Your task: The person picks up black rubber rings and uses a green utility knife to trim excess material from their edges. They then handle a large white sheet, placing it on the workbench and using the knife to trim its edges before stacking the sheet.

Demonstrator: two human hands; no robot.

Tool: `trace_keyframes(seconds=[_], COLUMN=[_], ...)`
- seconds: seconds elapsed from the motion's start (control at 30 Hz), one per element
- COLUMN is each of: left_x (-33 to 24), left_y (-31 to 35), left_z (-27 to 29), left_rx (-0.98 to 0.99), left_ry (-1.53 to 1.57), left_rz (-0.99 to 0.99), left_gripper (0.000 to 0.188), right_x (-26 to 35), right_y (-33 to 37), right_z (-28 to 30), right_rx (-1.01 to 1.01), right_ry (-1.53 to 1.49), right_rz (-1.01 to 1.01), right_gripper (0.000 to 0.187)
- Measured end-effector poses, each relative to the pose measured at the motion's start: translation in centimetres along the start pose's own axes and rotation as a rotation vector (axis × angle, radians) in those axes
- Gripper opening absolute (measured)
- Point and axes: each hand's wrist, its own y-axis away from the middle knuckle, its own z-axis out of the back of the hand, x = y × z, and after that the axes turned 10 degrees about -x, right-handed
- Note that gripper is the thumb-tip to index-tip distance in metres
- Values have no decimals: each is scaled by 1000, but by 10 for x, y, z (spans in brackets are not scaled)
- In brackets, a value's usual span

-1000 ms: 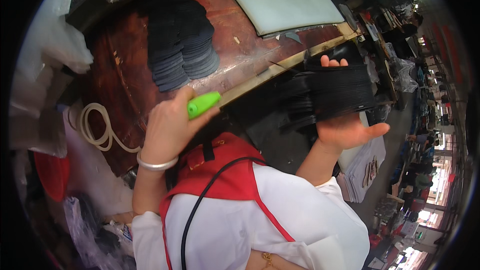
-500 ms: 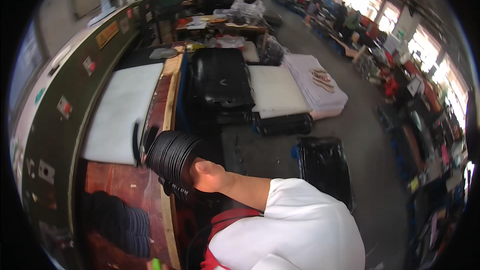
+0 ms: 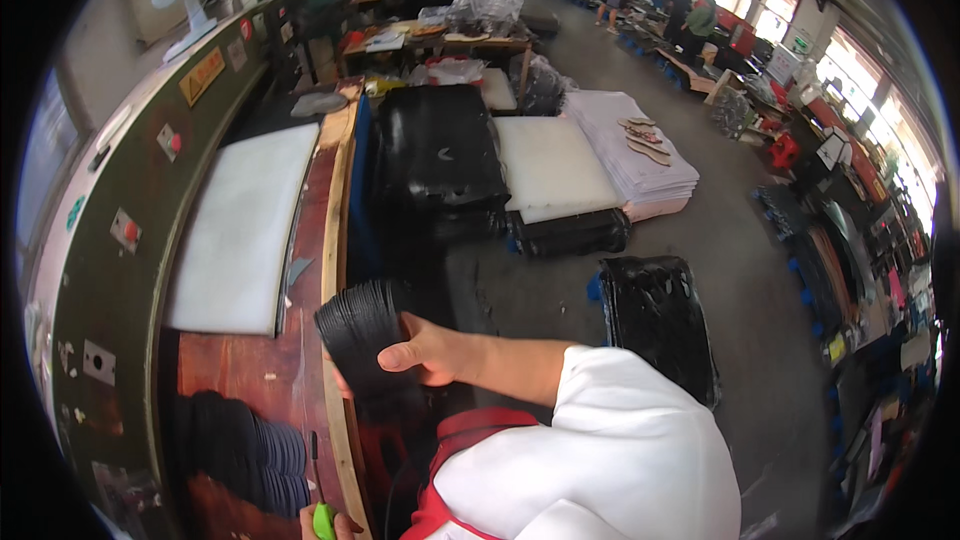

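Observation:
My right hand [image 3: 432,352] is closed round a thick stack of thin black sheet pieces [image 3: 362,325], its thumb on the near side. The stack is held over the wooden edge of the red-brown worktop [image 3: 255,362]. At the lower edge my left hand [image 3: 343,528] is closed round a bright green tool handle [image 3: 323,520]. A thin dark shaft [image 3: 315,446] stands up beyond that handle; its kind I cannot make out. More dark sheet pieces [image 3: 245,448] lie in overlapping rows on the worktop, left of the tool.
A white board [image 3: 240,230] lies farther up the worktop, beside a green machine beam [image 3: 128,240] with red buttons. Right of the worktop stand black wrapped bundles [image 3: 440,155], white sheets [image 3: 555,165] and a stack of pale sheets [image 3: 635,155]. Another black bundle [image 3: 660,325] sits on the floor.
The fanned stack in my right hand has closed up and moved slightly right. Dark curved pieces beyond it are out of sight. My left hand and the green-handled tool have come further into view.

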Motion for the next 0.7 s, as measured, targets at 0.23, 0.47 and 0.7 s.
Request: trace_keyframes(seconds=[0.23,0.47,0.7], left_x=[-14,-46,-46], left_y=[11,22,20], left_z=[26,27,24], left_rx=[-39,163,239], left_ry=[171,-273,-304], left_rz=[393,226,248], left_gripper=[13,38,38], right_x=[40,18,4], right_y=[3,-11,-17], right_z=[22,8,7], right_rx=[683,1218,1329], right_ry=[586,449,362], right_rz=[-364,-443,-523], right_gripper=[52,49,45])
